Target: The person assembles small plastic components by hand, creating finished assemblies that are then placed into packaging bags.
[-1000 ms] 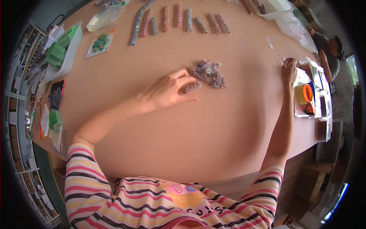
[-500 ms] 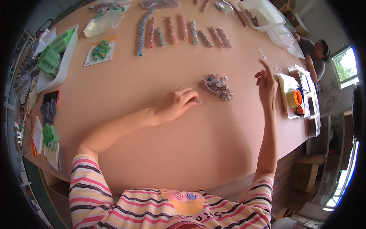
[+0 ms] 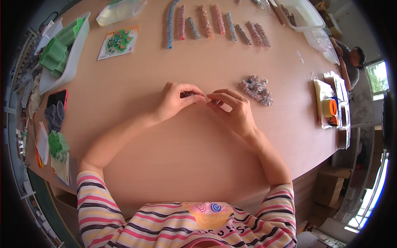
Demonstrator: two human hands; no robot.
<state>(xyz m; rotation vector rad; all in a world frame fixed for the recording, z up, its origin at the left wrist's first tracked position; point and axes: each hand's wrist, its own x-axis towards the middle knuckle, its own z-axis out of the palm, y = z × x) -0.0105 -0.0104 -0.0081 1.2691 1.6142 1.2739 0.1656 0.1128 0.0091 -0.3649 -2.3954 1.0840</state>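
Over the middle of the table, my left hand (image 3: 175,100) is closed around a short, dark, patterned roll, mostly hidden by the fingers. Facing it, my right hand (image 3: 235,108) has thumb and fingers pinched together close to the left fingertips. A dark bit of something shows between the right fingers, too small to name. Just beyond the right hand lies a pile of short rolls (image 3: 257,89) in twisted clear wrap. Farther off, several longer wrapped rolls (image 3: 206,22) lie side by side, in blue, pink, orange and grey tones.
A flat packet with green pieces (image 3: 118,42) lies at the far left. A white bin (image 3: 80,53) with green molds stands along the left edge, near a phone (image 3: 58,98). Stacked packs and an orange tape roll (image 3: 330,107) sit right. Another person (image 3: 351,62) is beyond the far right corner.
My right hand has come in from the far right to meet my left. My left hand has shifted slightly left and away. The view has moved a little.
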